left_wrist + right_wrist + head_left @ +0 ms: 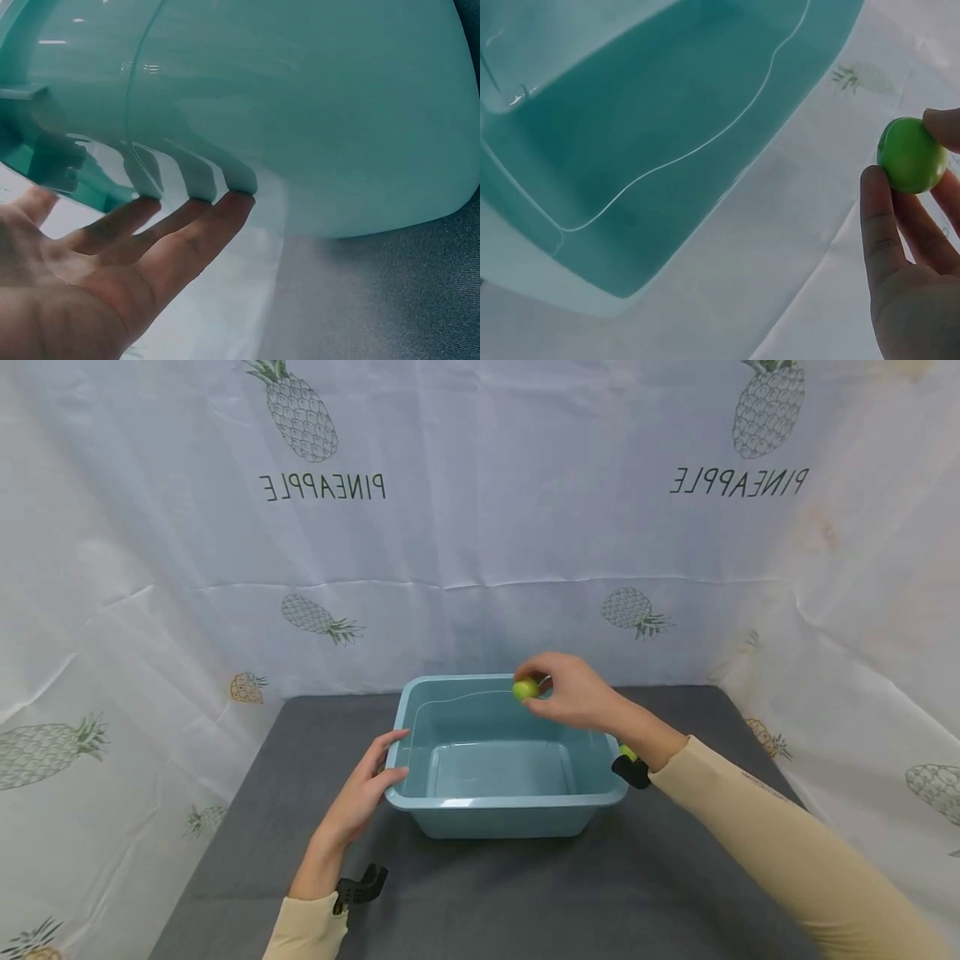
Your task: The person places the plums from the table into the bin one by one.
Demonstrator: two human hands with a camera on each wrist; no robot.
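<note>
A light blue-green plastic basin (487, 822) stands on the dark tabletop. My left hand (365, 789) is at its left side, thumb and one finger over the rim. In the left wrist view, several fingers (214, 232) lie nearly straight with their tips against the basin's outer wall (337, 120). Above the far right part of the basin, my right hand (573, 693) pinches a small round green fruit (525, 689) between thumb and fingertips. In the right wrist view the green fruit (911, 156) is smooth and glossy, held beyond the rim's outline.
Another yellow-green thing (628, 752) shows beside the basin's right side, mostly covered by my right wrist. A thin pale line (682, 159) runs along the basin's inner walls. A white pineapple-print cloth (480, 527) hangs behind and along both sides of the dark table (247, 852).
</note>
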